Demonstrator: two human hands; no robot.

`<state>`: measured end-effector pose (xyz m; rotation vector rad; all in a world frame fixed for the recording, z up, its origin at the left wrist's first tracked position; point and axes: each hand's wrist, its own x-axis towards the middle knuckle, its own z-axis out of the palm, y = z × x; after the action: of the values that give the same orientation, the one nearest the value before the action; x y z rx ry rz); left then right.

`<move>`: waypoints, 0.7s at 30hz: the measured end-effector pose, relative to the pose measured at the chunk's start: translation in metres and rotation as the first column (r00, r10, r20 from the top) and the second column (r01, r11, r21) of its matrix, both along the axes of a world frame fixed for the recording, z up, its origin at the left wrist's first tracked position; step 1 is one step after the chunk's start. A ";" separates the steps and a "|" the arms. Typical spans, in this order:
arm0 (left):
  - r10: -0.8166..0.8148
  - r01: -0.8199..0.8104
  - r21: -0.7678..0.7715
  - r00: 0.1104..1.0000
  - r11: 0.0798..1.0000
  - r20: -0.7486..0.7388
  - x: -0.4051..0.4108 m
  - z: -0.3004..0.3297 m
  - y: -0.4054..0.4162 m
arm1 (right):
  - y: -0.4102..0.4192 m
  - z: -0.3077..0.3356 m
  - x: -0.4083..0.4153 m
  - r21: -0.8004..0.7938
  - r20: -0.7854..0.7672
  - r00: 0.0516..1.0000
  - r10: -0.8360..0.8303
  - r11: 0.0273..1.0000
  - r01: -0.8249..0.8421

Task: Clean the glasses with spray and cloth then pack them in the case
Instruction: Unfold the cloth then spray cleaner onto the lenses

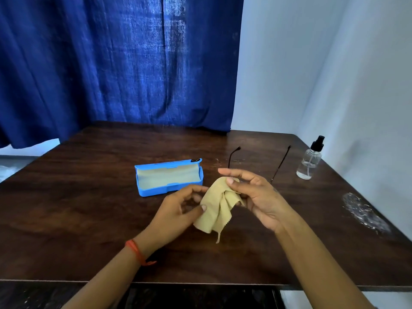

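Note:
A beige cleaning cloth (217, 208) hangs crumpled above the dark wooden table (89, 208), held between both hands. My right hand (256, 197) pinches its top edge with thumb and fingers. My left hand (178, 210) grips its lower left side. Behind my right hand lie the glasses (281, 162), with both dark temple arms pointing away from me; the lenses are hidden by the hand. The blue glasses case (169, 178) lies open to the left of the hands, with a pale lining inside. A clear spray bottle (310, 160) with a black nozzle stands at the far right.
A blue curtain (116, 63) hangs behind the table and a white wall (334, 74) stands on the right. A whitish scuffed patch (365, 212) marks the table near its right edge. The front edge of the table runs just under my forearms.

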<state>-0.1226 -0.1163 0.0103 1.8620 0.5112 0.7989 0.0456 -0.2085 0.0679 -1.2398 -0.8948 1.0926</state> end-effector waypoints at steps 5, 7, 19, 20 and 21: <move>-0.119 0.122 -0.432 0.992 0.894 0.033 -0.015 0.019 0.006 | -0.006 -0.003 0.011 -0.078 0.136 0.990 0.036 0.997 -0.026; -0.157 0.109 -0.422 0.984 0.900 -0.080 -0.019 0.022 0.007 | -0.007 -0.007 0.013 -0.131 0.226 0.973 0.043 0.991 -0.013; 0.191 0.083 0.488 0.853 0.869 -0.485 -0.022 -0.006 0.015 | -0.002 -0.052 0.017 -0.039 0.896 0.444 -0.027 0.990 0.139; 0.199 0.068 0.498 0.864 0.864 -0.463 -0.024 -0.006 0.015 | -0.002 -0.052 0.017 -0.019 0.903 0.426 -0.048 0.988 0.152; 0.207 0.050 0.510 0.877 0.858 -0.434 -0.024 -0.006 0.016 | -0.002 -0.052 0.017 -0.004 0.910 0.410 -0.063 0.987 0.162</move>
<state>-0.1462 -0.1007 0.0042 2.5781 0.7420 0.5500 0.0622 -0.2101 0.0158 -2.0027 -1.5513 0.2246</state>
